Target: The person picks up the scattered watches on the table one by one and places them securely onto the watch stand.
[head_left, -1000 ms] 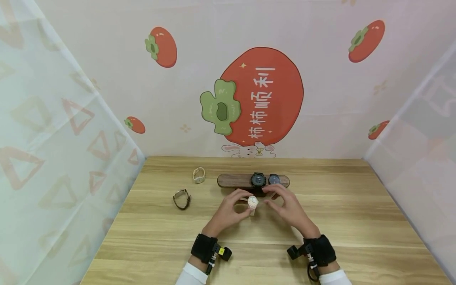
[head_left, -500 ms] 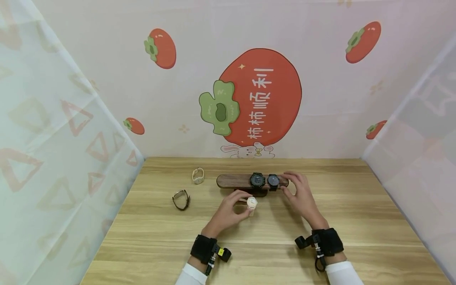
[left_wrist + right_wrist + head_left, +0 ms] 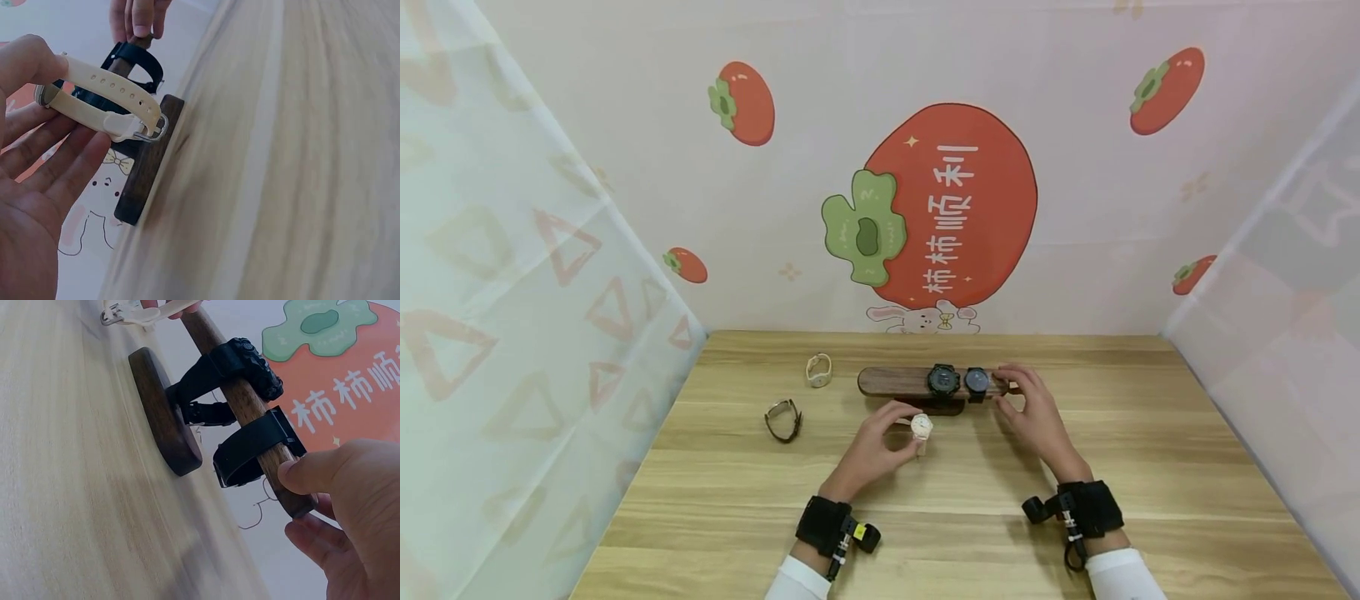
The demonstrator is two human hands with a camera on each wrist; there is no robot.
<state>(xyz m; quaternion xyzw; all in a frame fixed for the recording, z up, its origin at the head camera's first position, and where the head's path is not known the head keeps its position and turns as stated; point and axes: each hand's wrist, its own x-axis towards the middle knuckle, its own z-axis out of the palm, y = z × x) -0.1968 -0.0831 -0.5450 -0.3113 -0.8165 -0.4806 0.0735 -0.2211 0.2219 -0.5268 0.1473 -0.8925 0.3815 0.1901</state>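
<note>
My left hand [image 3: 872,450] pinches a cream wristwatch [image 3: 922,427] by its case, dial facing up in the head view. Its buckled strap [image 3: 84,115] makes a closed loop in the left wrist view. At the right end of a dark wooden watch stand [image 3: 891,382], my right hand [image 3: 1037,421] grips the bar between thumb and fingers. Two black wristwatches hang round that bar: a chunky one [image 3: 943,381] near the middle and a slimmer one [image 3: 977,381] beside the right hand. The left part of the bar is bare.
Left of the stand, a white wristwatch [image 3: 818,372] lies on the wooden table [image 3: 715,500]. A dark-strapped wristwatch [image 3: 783,420] lies nearer and further left. The stand's base [image 3: 164,415] rests below the bar. A printed cloth wall [image 3: 1075,208] rises behind the table.
My right hand has moved right, from beside the cream wristwatch to the bar's right end, and grips it. My left hand has shifted slightly left with the cream wristwatch.
</note>
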